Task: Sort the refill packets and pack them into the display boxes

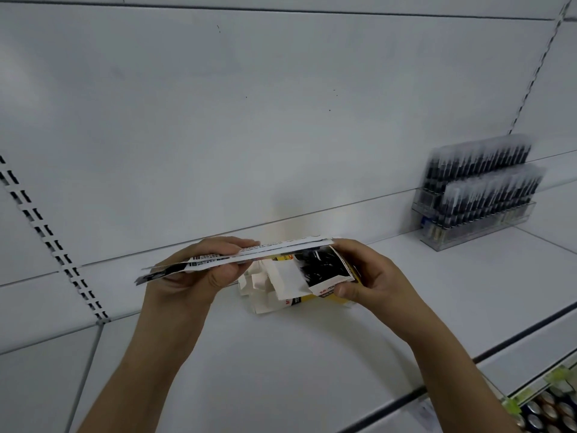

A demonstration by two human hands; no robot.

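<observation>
My left hand (203,273) grips a thin stack of flat refill packets (249,256), held level above the white shelf (281,354). Their far ends reach the mouth of a small yellow and white display box (321,276) that my right hand (371,276) holds tilted, opening toward me. Dark packets show inside the box. Its white flaps hang open at the front. Beneath it, on the shelf, lies more white folded cardboard (259,292); what it is I cannot tell.
A clear plastic rack (474,226) filled with rows of dark pens stands at the back right of the shelf. Slotted shelf uprights (46,235) run down the left. Below the shelf's front edge at the lower right are green price tags and round-topped goods (552,410).
</observation>
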